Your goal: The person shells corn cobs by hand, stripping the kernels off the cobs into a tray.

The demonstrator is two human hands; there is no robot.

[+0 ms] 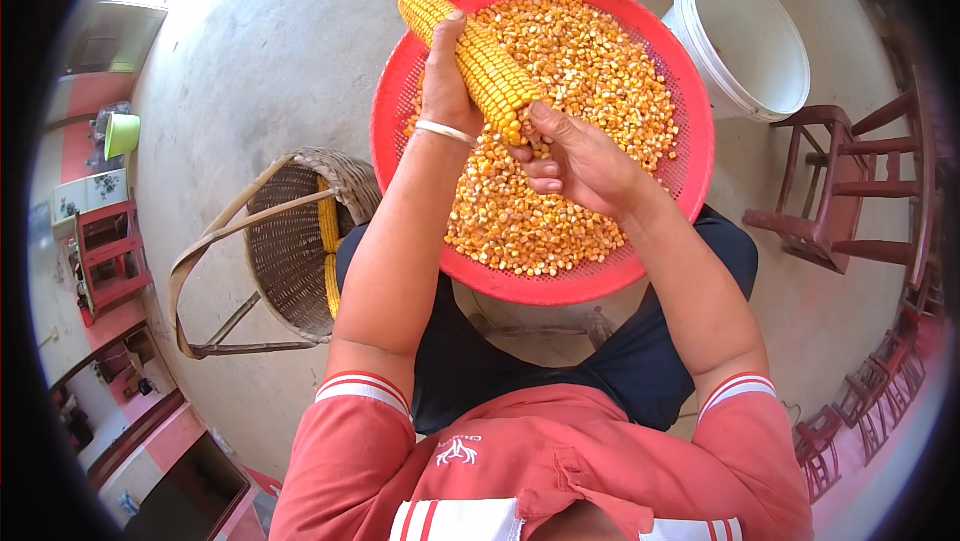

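My left hand (pixel 448 87) is wrapped around a yellow ear of corn (pixel 491 76), with the thumb lying across its upper side. The ear slants from upper left to lower right above a red perforated plastic basin (pixel 517 290). At the ear's lower end, my right hand (pixel 574 158) grips the end with the thumb against the kernel rows and the fingers curled beneath. Some kernels are gone at that end. Loose corn kernels (pixel 592 53) are heaped in the basin below both hands. What lies under my right palm is hidden.
On the left stands a woven basket (pixel 289 263) with a tall handle, holding ears of corn (pixel 330 226). A white plastic bucket (pixel 757 46) lies tilted at the upper right, near a reddish-brown wooden chair (pixel 840 188). Several stools (pixel 862 398) line the lower right.
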